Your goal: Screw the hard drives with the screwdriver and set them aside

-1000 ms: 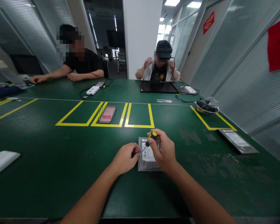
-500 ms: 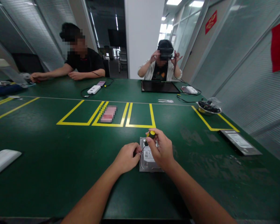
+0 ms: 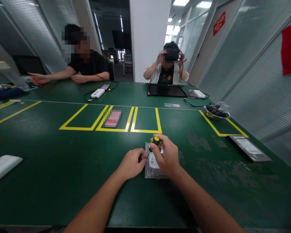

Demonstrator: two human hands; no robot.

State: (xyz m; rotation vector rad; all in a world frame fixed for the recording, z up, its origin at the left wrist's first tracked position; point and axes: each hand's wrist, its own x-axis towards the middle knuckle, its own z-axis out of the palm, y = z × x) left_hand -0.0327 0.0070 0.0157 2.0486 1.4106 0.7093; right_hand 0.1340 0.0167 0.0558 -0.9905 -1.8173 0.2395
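Note:
A silver hard drive (image 3: pixel 154 164) with a white label lies flat on the green table in front of me. My right hand (image 3: pixel 169 152) is closed around a screwdriver (image 3: pixel 156 140) with a yellow and black handle, its thin shaft slanting down to the drive's left edge. My left hand (image 3: pixel 133 162) rests at that same edge, thumb and fingers pinched together close to the screwdriver tip. Whatever those fingertips hold, if anything, is hidden. Part of the drive is covered by my right hand.
Another hard drive (image 3: pixel 249 148) lies at the right, near small loose bits (image 3: pixel 244 166). Behind it stands a metal bowl (image 3: pixel 217 113) of dark parts. A phone (image 3: pixel 113 118) lies among yellow tape outlines. Two people sit across the table, near a dark flat panel (image 3: pixel 166 90).
The screwdriver handle has tipped slightly to the left, with my right hand following. My left hand stays in place. Across the table, the person at the left has shifted an outstretched hand.

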